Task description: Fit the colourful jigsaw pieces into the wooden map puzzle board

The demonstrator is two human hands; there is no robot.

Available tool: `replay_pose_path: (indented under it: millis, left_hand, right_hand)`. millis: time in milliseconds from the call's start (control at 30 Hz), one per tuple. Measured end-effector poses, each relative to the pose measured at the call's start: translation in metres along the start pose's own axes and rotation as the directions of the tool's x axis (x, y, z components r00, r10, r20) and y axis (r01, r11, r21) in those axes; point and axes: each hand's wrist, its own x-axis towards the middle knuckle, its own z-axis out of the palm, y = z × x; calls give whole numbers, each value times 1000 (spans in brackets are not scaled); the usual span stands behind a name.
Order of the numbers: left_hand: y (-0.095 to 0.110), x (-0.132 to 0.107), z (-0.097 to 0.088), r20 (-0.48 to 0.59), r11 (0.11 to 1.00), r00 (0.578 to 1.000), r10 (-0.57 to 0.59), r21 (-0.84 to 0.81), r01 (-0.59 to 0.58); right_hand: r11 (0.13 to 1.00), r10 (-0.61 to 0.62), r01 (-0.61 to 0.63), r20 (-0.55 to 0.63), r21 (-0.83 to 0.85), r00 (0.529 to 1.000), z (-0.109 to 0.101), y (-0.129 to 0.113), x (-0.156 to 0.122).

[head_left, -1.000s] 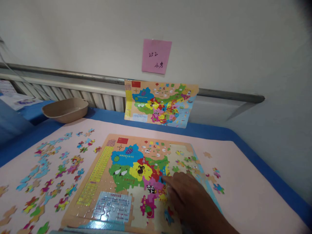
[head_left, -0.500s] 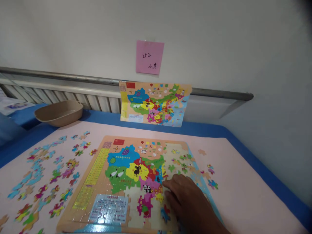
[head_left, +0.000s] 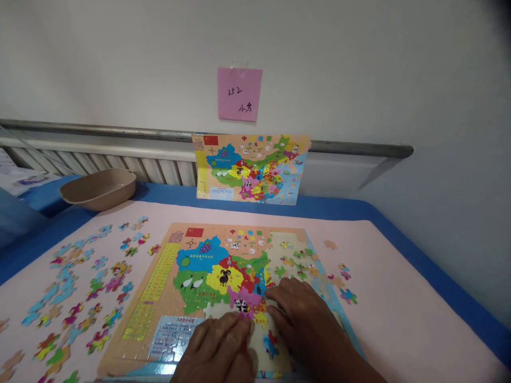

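A partly assembled map jigsaw [head_left: 223, 276] lies in its tray, with bare backing showing at the right and lower middle. Over its lower middle is my left hand [head_left: 223, 346], fingers closed together and tips pressed beside the panda picture [head_left: 241, 305]. My right hand [head_left: 301, 319] rests on the right half, fingers bent and closed, tips at the edge of the joined pieces. Whatever lies under either set of fingertips is hidden. Between the hands a loose blue-and-red jigsaw piece [head_left: 270, 344] lies on the backing. More loose green pieces [head_left: 299, 266] lie on the upper right backing.
Many loose pieces [head_left: 66, 282] spread over the pink mat at the left. A few pieces [head_left: 346, 295] lie right of the tray. Behind stand a printed reference map [head_left: 251, 170] and a beige basket [head_left: 99, 189]. A metal rail [head_left: 359, 149] and pink note [head_left: 239, 94] are on the wall.
My left hand has come in from below onto the lower middle of the jigsaw, covering the watermelon piece. My right hand stays nearly in place. The view has shifted slightly.
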Motion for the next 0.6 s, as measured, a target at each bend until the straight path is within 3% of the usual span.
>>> replay_pose_path:
  millis: [67,233,333,400,600]
  left_hand:
    - [-9,0,5,3,999,999,45,-5,-45]
    - [-12,12,15,36,999,999,-39,-25,40]
    - [-14,25,13,126,996,992,-30,-74,40]
    - [-16,31,10,181,987,980,-77,-128,101]
    - [-17,37,4,345,967,933,-105,-185,177]
  right_hand:
    - [1000,1,-1,-7,-12,1000,1,-1,1]
    - [1000,-17,18,-40,3,999,5,1,0]
    - [999,-28,30,-62,23,998,8,4,0]
    - [999,-36,39,-79,34,996,11,7,0]
    - [997,-69,70,-100,11,993,16,11,2]
